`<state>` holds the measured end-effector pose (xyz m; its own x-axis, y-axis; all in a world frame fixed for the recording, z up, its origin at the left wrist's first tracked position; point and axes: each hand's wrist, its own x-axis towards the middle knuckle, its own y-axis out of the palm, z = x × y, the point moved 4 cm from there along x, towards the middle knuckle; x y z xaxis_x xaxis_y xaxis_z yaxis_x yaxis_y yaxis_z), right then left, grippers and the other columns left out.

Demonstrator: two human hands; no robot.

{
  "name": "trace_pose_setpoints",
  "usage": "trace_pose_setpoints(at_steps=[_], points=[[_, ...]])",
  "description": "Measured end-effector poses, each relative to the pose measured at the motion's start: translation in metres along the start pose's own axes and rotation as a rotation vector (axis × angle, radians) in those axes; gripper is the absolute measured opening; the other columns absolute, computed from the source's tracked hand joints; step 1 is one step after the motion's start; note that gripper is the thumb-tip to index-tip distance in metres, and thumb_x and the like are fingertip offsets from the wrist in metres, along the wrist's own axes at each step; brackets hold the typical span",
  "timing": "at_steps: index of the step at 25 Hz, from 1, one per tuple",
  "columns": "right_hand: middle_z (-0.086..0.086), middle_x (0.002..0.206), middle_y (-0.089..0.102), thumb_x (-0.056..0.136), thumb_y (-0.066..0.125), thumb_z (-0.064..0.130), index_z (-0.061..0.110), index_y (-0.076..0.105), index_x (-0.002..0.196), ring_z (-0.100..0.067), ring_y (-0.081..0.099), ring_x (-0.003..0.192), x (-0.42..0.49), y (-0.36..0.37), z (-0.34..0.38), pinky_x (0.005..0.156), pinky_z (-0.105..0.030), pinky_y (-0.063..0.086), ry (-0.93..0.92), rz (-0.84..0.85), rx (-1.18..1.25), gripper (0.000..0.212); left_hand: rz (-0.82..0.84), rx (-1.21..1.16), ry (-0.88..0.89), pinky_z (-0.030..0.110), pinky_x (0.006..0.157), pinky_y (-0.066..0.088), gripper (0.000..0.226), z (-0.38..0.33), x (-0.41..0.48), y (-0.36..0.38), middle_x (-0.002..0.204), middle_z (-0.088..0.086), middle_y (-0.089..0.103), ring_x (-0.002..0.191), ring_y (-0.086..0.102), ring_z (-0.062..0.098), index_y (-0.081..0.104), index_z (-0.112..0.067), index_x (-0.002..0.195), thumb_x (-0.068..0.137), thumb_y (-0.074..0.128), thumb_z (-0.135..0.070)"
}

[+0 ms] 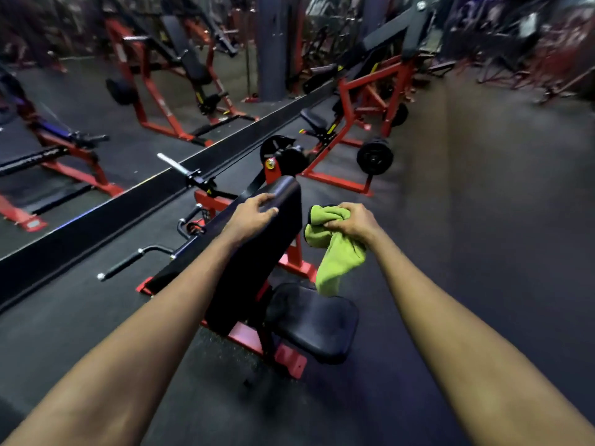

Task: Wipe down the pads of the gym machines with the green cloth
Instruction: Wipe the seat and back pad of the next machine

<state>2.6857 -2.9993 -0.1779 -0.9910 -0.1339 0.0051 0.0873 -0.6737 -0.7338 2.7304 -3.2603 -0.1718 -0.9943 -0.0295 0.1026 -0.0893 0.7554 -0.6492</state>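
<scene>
Cloth (338, 252): green and bunched, it is hanging in the air just right of the back pad (264, 252), near the pad's top end. It seems to be clear of the pad, though blur is making the gap hard to judge.
Right hand (352, 222): it is clutching the cloth's upper part, with fingers curled round the wad, beside the back pad's upper right edge. The loose end is dangling below the fist.
Left hand (254, 214): it is gripping the back pad's top edge, with fingers wrapping over the rim and the thumb pressing on the face.
Back pad: black and tilted, it is rising from a red frame (289, 358).
Seat pad (315, 323): black, it is sitting at the back pad's lower end, to its right and under the cloth's hanging tip.
Handle (128, 262): a black bar, it is sticking out left of the back pad.
Mirror (96, 107): it is running along the wall, well left of the back pad, and is showing red machines.
Weight plate (375, 157): it is hanging on another red machine, well beyond the back pad.
</scene>
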Motion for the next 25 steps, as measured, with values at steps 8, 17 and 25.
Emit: trace_pose_setpoints(at_steps=[8, 17, 25], points=[[-0.005, 0.107, 0.075, 0.078, 0.086, 0.025, 0.023, 0.075, 0.114, -0.020, 0.068, 0.100, 0.021, -0.153, -0.050, 0.079, -0.026, 0.048, 0.028, -0.254, -0.047, 0.038, 0.004, 0.115, 0.147, 0.017, 0.092, 0.035, 0.042, -0.113, 0.067, 0.036, 0.134, 0.003, 0.065, 0.126, 0.057, 0.020, 0.061, -0.020, 0.137, 0.095, 0.062, -0.024], [-0.004, 0.104, 0.074, 0.073, 0.091, 0.033, 0.023, 0.076, 0.106, -0.016, 0.064, 0.093, 0.116, -0.276, -0.109, 0.081, -0.027, 0.051, -0.024, -0.308, 0.006, 0.038, -0.054, 0.236, 0.152, 0.029, 0.102, 0.043, 0.050, -0.205, 0.173, 0.067, 0.130, 0.006, 0.067, 0.123, 0.060, 0.023, 0.062, -0.019, 0.134, 0.087, 0.061, -0.037], [-0.006, 0.122, 0.068, 0.065, 0.095, 0.040, 0.032, 0.074, 0.118, -0.020, 0.064, 0.110, 0.245, -0.347, -0.148, 0.098, -0.029, 0.051, -0.038, -0.345, 0.067, 0.057, -0.085, 0.267, 0.187, 0.031, 0.106, 0.042, 0.045, -0.252, 0.293, 0.109, 0.136, 0.008, 0.062, 0.126, 0.057, 0.023, 0.059, -0.019, 0.136, 0.093, 0.064, -0.027]])
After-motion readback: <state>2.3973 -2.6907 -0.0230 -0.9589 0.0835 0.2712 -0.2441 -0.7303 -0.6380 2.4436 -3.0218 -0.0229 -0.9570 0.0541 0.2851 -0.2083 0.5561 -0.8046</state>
